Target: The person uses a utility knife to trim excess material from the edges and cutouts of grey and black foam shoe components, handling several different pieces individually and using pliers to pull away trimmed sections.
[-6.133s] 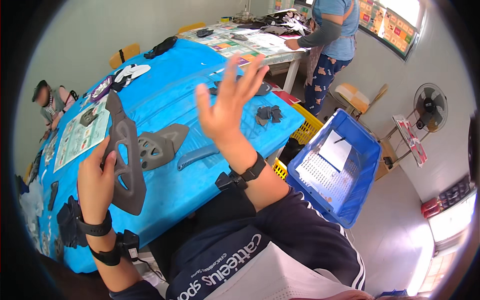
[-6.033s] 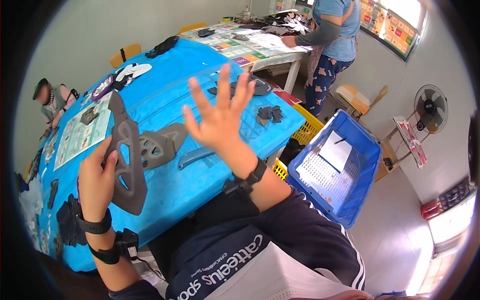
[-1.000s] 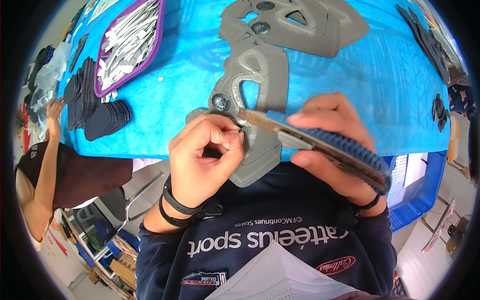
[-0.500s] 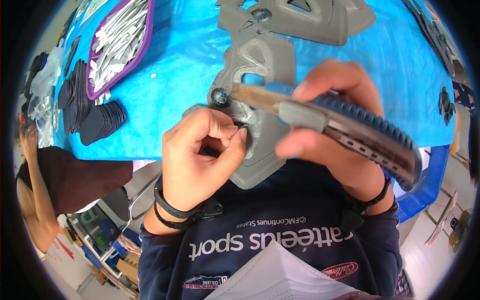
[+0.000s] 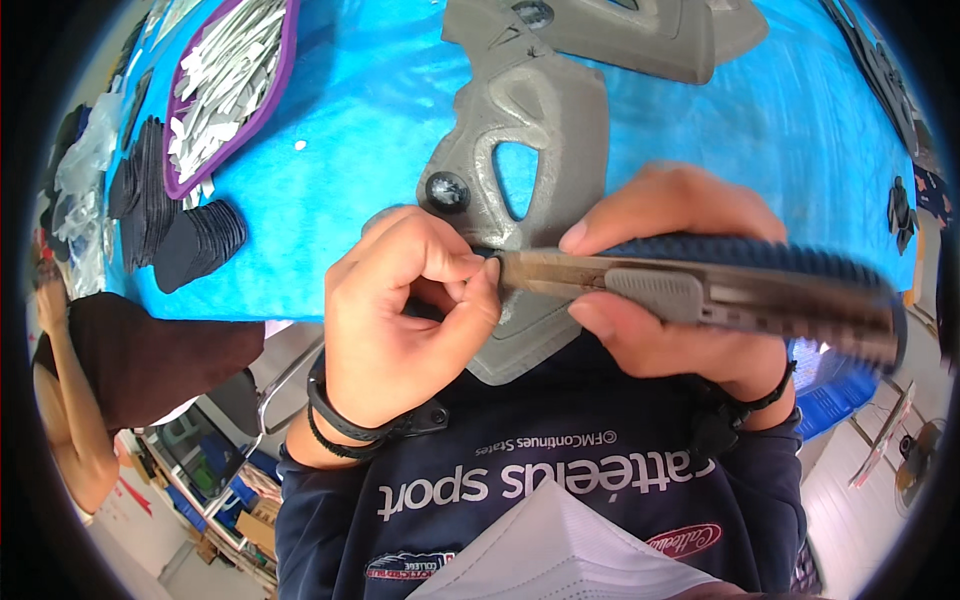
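Observation:
My left hand (image 5: pixel 400 310) is closed in a pinch at the near part of a grey moulded sheet (image 5: pixel 570 130). Between thumb and forefinger is a small dark bit, mostly hidden, whose kind I cannot make out. In my right hand (image 5: pixel 690 205) is a utility knife (image 5: pixel 655 290) with a dark blue ribbed grip, slightly smeared by motion. Its blade points left, the tip at my left fingertips. The sheet has a teardrop-shaped hole showing blue cloth. A black round disc (image 5: pixel 447 191) lies on its left edge.
A purple-rimmed basket (image 5: pixel 172 180) of white strips (image 5: pixel 230 80) stands far left. Stacked black pads (image 5: pixel 198 245) lie nearer. More grey moulded sheets (image 5: pixel 640 60) lie at the back. Another person's arm (image 5: pixel 75 400) shows at left; a blue crate (image 5: pixel 830 395) is at right.
The knife has swung from across the sheet's hole down to my left fingertips, uncovering the hole. My left hand stays pinched in nearly the same place.

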A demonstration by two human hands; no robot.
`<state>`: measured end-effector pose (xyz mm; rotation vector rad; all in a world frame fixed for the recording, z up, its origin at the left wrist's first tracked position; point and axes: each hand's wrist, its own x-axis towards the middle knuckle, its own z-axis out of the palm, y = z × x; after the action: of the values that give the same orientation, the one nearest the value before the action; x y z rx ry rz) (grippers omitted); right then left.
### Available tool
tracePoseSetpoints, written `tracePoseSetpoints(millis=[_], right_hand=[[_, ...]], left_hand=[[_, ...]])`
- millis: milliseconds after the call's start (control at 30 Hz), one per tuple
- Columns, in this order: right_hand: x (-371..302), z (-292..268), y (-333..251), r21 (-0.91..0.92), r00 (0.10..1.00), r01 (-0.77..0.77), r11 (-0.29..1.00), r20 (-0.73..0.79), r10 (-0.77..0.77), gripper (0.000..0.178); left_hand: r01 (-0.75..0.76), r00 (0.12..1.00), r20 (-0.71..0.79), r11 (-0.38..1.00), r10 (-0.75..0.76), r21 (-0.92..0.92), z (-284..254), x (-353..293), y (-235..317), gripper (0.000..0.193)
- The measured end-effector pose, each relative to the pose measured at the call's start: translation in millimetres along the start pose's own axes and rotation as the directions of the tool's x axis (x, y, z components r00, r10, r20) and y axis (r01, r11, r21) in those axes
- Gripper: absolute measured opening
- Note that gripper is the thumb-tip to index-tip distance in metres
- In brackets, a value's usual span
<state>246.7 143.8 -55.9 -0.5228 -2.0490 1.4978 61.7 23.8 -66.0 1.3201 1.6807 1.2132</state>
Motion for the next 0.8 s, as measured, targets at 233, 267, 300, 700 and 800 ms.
tracePoseSetpoints(millis=[233, 267, 300, 700, 800], right_hand=[[0, 8, -9, 0.135, 0.981, -0.137, 0.981, -0.116, 0.153, 0.035], [0, 10, -9, 0.088, 0.981, -0.141, 0.986, -0.118, 0.151, 0.035], [0, 11, -9, 0.041, 0.98, -0.151, 0.988, -0.122, 0.155, 0.035], [-3, 12, 4, -0.03, 0.996, 0.017, 0.999, -0.088, -0.02, 0.031], [-1, 12, 5, -0.061, 0.995, 0.051, 0.997, -0.087, -0.056, 0.031]], left_hand=[[0.035, 0.999, 0.02, 0.999, -0.035, -0.023, -2, 0, 3, 0.018], [-0.007, 1.0, 0.022, 1.0, 0.006, 0.021, -2, 0, 4, 0.018], [-0.006, 1.0, 0.021, 0.999, 0.006, 0.031, -2, 0, 5, 0.018], [0.007, 0.999, 0.048, 1.0, -0.006, -0.026, -6, -3, -1, 0.017], [0.009, 0.999, 0.043, 0.999, -0.007, -0.045, -6, -3, -2, 0.016]])
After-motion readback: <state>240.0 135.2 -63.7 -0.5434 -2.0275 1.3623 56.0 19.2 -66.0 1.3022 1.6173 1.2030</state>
